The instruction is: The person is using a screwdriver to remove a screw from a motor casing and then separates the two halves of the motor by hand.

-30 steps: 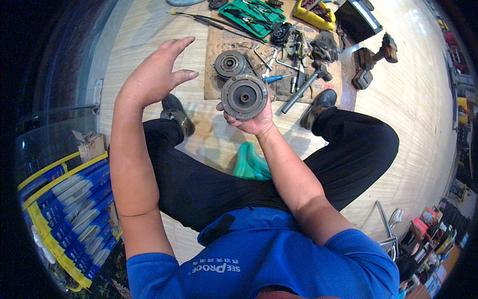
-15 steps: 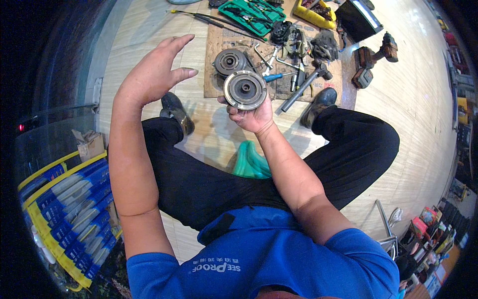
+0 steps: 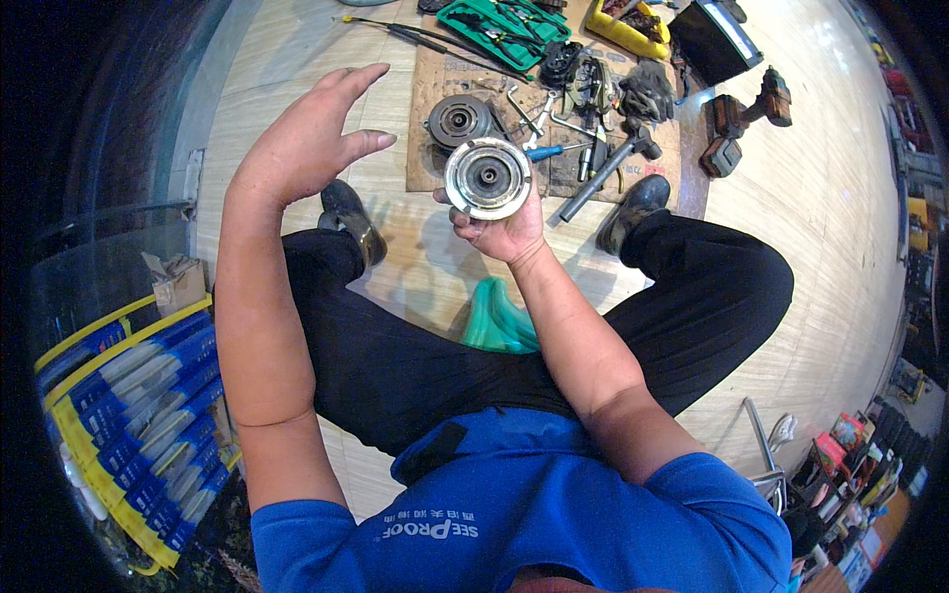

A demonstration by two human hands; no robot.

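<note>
My right hand (image 3: 506,229) grips a round metal disc with a dark hub (image 3: 486,178) and holds it up in front of me, its face turned toward the camera. My left hand (image 3: 308,148) is raised to the left of the disc, fingers spread, holding nothing. A second round grooved pulley (image 3: 459,121) lies on a sheet of cardboard (image 3: 431,170) on the floor just beyond the held disc. I sit with my legs in black trousers bent out to both sides.
On the cardboard lie a hammer (image 3: 605,176), a blue-handled screwdriver (image 3: 545,151), wrenches and dark gloves (image 3: 647,91). Behind are a green tool tray (image 3: 502,30), a yellow tray (image 3: 623,30), a cordless drill (image 3: 743,117). A green stool (image 3: 499,321) is under me; blue-yellow crates (image 3: 129,415) at left.
My right hand has tilted the disc so its shiny face shows more fully. My left hand stays raised and open.
</note>
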